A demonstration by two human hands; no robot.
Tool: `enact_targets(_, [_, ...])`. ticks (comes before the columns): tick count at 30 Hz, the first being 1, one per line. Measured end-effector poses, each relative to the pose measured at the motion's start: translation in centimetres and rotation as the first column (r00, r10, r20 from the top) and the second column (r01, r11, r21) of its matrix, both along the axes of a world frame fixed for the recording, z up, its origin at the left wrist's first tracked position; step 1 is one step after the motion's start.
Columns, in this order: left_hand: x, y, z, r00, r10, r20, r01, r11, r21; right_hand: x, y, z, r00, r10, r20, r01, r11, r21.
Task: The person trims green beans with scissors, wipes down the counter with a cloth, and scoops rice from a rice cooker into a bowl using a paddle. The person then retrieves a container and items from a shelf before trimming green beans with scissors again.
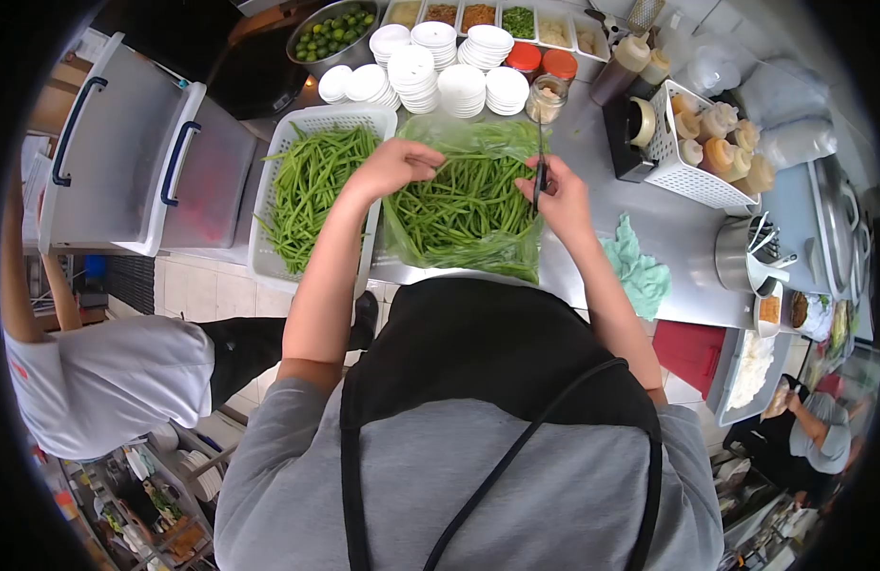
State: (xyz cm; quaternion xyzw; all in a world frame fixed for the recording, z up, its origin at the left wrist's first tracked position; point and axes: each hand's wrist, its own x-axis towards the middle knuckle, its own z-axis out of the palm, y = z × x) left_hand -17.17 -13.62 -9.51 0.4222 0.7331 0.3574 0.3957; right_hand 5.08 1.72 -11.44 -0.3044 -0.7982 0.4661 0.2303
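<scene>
A clear plastic bag full of green beans [464,205] lies open on the steel counter in front of me. Over its left side reaches my left hand [399,168], fingers loosely stretched towards the beans, with nothing visible in them. My right hand [562,198], at the bag's right edge, is closed around a pair of black-handled scissors [541,169] whose blades point away from me. To the left stands a white plastic basket [259,249] holding more green beans [316,190]; my left forearm crosses over its right side.
Stacked white dishes [413,76], a jar [547,99] and a bowl of limes [333,36] stand behind the bag. On the right are a green cloth [636,268] and a basket of sauce bottles [692,176]. Plastic bins [126,143] and a co-worker [117,371] are at left.
</scene>
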Motion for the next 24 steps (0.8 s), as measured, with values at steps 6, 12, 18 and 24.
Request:
enact_targets(6, [-0.5, -0.9, -2.6, 0.949, 0.206, -0.237, -0.198, 0.979, 0.057, 1.2, 0.2, -0.4, 0.992, -0.081, -0.094, 0.078, 0.996, -0.037])
enact_targets(12, [2.4, -0.1, -3.7, 0.805, 0.109, -0.583, 0.01, 0.98, 0.198, 4.5, 1.4, -5.1, 0.975, -0.213, -0.063, 0.206, 0.974, -0.097])
enact_targets(18, [1.8, -0.2, -3.0, 0.413, -0.196, -0.89, 0.259, 0.962, -0.092, 6.8, 2.3, -10.5, 0.948, -0.319, 0.016, 0.318, 0.947, 0.055])
enact_targets(24, [0.5, -1.2, 2.8, 0.471, -0.226, -0.853, 0.429, 0.903, -0.002, 6.7, 2.2, -10.5, 0.961, -0.277, -0.01, 0.274, 0.945, 0.176])
